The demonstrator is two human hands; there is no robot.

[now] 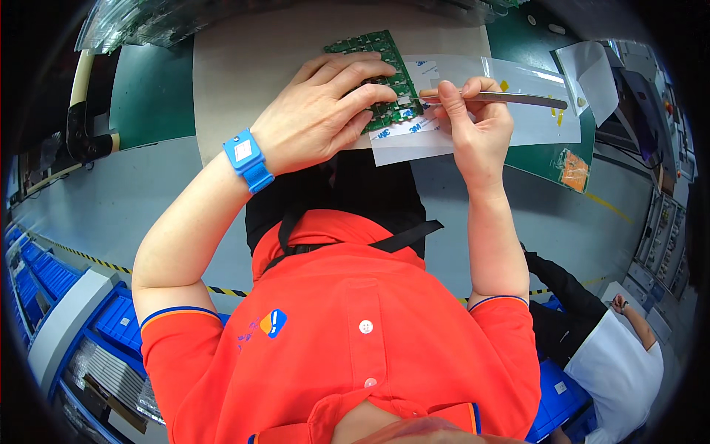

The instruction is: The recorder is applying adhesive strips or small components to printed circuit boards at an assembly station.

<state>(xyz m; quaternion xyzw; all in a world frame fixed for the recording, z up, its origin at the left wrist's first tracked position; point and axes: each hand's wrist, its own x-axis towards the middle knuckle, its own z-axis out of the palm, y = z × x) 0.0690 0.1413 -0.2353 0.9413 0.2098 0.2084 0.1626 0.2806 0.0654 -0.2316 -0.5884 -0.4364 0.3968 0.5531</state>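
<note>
A green circuit board panel [390,46] with rows of small parts lies at the near edge of the work surface. My left hand [325,103] holds it from the left, fingers bent across its top and thumb by its lower part. Pinched in my right hand [477,122] is a pair of metal tweezers [525,98], whose back end points right. Their tips reach the board's right edge, close to a small whitish piece [404,100]. Whether the tips grip anything is too small to tell. Partly under the board is a white printed adhesive sheet [425,124].
A translucent liner sheet [540,129] with small yellow pieces [560,111] extends to the right. Clear plastic packaging [140,26] sits at the far left. An orange piece in clear wrap [574,172] lies at the green mat's right edge. Another person [617,362] is behind, lower right.
</note>
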